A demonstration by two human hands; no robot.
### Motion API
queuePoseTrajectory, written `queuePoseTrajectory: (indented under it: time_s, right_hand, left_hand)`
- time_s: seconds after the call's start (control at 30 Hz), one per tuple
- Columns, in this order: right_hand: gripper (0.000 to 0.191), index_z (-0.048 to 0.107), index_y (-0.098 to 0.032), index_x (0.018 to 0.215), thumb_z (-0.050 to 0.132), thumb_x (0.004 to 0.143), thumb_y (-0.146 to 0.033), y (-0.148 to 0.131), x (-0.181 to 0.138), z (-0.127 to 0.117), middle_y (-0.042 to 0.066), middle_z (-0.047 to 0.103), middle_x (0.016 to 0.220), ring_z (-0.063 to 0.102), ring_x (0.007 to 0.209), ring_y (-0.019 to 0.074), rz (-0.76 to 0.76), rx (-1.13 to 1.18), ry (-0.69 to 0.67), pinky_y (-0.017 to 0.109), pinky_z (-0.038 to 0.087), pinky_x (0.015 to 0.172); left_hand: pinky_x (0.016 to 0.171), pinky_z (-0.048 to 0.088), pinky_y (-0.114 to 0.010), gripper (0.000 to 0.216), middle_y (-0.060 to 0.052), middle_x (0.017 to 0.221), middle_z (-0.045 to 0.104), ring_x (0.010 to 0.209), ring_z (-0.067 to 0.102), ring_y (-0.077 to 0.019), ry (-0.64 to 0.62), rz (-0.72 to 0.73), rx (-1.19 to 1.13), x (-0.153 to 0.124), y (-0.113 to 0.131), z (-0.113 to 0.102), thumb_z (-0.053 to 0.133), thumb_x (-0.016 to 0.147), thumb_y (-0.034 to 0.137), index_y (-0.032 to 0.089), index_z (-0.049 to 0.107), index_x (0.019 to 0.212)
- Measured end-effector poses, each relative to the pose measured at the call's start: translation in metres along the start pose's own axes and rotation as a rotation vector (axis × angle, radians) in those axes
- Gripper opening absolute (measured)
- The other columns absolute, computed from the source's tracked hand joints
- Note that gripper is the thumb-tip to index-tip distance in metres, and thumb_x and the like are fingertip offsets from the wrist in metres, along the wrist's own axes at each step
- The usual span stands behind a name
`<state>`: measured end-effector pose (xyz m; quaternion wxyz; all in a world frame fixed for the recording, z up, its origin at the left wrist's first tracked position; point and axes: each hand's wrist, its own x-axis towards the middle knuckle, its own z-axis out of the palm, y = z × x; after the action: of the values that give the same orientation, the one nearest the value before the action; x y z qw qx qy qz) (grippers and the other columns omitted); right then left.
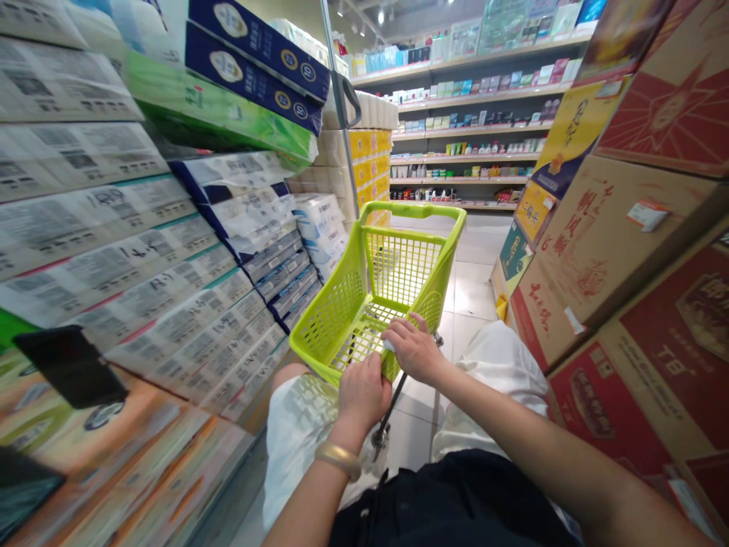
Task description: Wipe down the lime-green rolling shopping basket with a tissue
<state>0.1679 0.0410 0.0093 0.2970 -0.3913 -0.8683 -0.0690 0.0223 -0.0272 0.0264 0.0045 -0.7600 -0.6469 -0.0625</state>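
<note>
A lime-green plastic shopping basket on a wheeled frame stands in the aisle right in front of me, with nothing visible inside. My left hand is curled round the basket's near rim; a pale bangle sits on that wrist. My right hand rests just beside it on the same rim, fingers bent over the edge and over something small and white that I cannot make out. My knees in white trousers show below the basket.
Stacked packs of tissue and paper goods wall the left side. Brown and red cartons are piled on the right. The tiled aisle runs ahead to shelves of small goods.
</note>
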Motion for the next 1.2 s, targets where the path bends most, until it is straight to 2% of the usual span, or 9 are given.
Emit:
queuePoseTrajectory:
  time_s: [0.13, 0.27, 0.47, 0.57, 0.73, 0.83, 1.0, 1.1, 1.2]
  right_hand:
    - [0.030, 0.062, -0.022, 0.101, 0.046, 0.084, -0.003, 0.030, 0.012, -0.005, 0.006, 0.067, 0.104, 0.051, 0.112, 0.0210, 0.131, -0.041, 0.010, 0.040, 0.015, 0.107]
    - [0.032, 0.062, -0.021, 0.100, 0.044, 0.082, -0.001, 0.020, 0.011, -0.002, 0.006, 0.066, 0.106, 0.048, 0.117, 0.0213, 0.225, -0.045, 0.040, 0.039, 0.016, 0.106]
    - [0.024, 0.061, -0.023, 0.099, 0.049, 0.085, -0.008, -0.015, -0.004, 0.000, 0.005, 0.065, 0.104, 0.049, 0.114, 0.0200, 0.050, 0.028, -0.003, 0.038, 0.015, 0.107]
    - [0.025, 0.062, -0.023, 0.099, 0.047, 0.086, -0.008, 0.002, 0.001, -0.007, 0.005, 0.065, 0.105, 0.050, 0.112, 0.0201, 0.025, -0.009, -0.053, 0.039, 0.015, 0.107]
    - [0.031, 0.062, -0.022, 0.101, 0.044, 0.085, -0.003, 0.032, 0.016, -0.014, 0.006, 0.065, 0.108, 0.049, 0.116, 0.0212, 0.213, -0.081, -0.088, 0.040, 0.015, 0.107]
    - [0.029, 0.061, -0.022, 0.101, 0.045, 0.085, -0.004, 0.018, 0.012, -0.011, 0.007, 0.064, 0.111, 0.046, 0.119, 0.0219, 0.234, -0.081, -0.083, 0.040, 0.016, 0.107]
    - [0.023, 0.061, -0.023, 0.101, 0.048, 0.087, -0.010, -0.014, -0.002, -0.008, 0.006, 0.064, 0.107, 0.048, 0.116, 0.0208, 0.032, -0.004, -0.089, 0.039, 0.014, 0.109]
    - [0.026, 0.062, -0.023, 0.101, 0.048, 0.086, -0.008, -0.002, 0.001, -0.012, 0.005, 0.064, 0.107, 0.050, 0.112, 0.0202, -0.006, -0.016, -0.098, 0.039, 0.015, 0.108]
    - [0.030, 0.062, -0.023, 0.101, 0.046, 0.085, -0.004, 0.023, 0.010, -0.016, 0.006, 0.065, 0.104, 0.051, 0.109, 0.0209, 0.078, -0.058, -0.075, 0.040, 0.017, 0.106]
  left_hand:
    - [0.075, 0.042, -0.035, 0.017, -0.008, 0.088, 0.067, 0.085, 0.063, -0.0247, 0.013, 0.002, -0.002, 0.000, 0.001, 0.001, 0.047, 0.081, 0.019, 0.019, 0.054, 0.095]
    - [0.075, 0.042, -0.035, 0.018, -0.008, 0.089, 0.067, 0.085, 0.063, -0.0245, 0.021, -0.003, -0.008, 0.001, 0.002, 0.003, 0.047, 0.081, 0.019, 0.019, 0.055, 0.097]
    - [0.074, 0.041, -0.034, 0.020, -0.008, 0.088, 0.067, 0.086, 0.063, -0.0249, -0.012, -0.020, 0.002, -0.001, 0.000, 0.000, 0.048, 0.078, 0.019, 0.019, 0.055, 0.097]
    - [0.074, 0.042, -0.034, 0.019, -0.008, 0.088, 0.067, 0.085, 0.063, -0.0243, -0.009, -0.005, 0.001, -0.002, -0.001, -0.001, 0.047, 0.079, 0.019, 0.019, 0.054, 0.096]
    - [0.075, 0.042, -0.034, 0.017, -0.007, 0.088, 0.067, 0.086, 0.063, -0.0238, 0.002, -0.003, 0.003, -0.002, 0.001, 0.000, 0.046, 0.081, 0.019, 0.020, 0.054, 0.096]
    - [0.076, 0.042, -0.034, 0.017, -0.007, 0.089, 0.068, 0.086, 0.064, -0.0240, 0.005, -0.010, 0.003, -0.001, 0.002, 0.000, 0.047, 0.080, 0.019, 0.020, 0.054, 0.096]
    - [0.075, 0.042, -0.033, 0.019, -0.007, 0.089, 0.068, 0.087, 0.064, -0.0245, -0.008, -0.013, 0.006, -0.002, 0.000, -0.001, 0.049, 0.078, 0.019, 0.020, 0.054, 0.097]
    - [0.075, 0.042, -0.033, 0.018, -0.007, 0.089, 0.068, 0.086, 0.064, -0.0244, -0.015, -0.010, 0.004, -0.003, 0.000, -0.001, 0.049, 0.079, 0.019, 0.020, 0.054, 0.097]
    - [0.076, 0.042, -0.033, 0.017, -0.007, 0.089, 0.068, 0.086, 0.064, -0.0239, 0.000, -0.003, -0.003, -0.003, 0.001, -0.001, 0.047, 0.081, 0.019, 0.020, 0.054, 0.096]
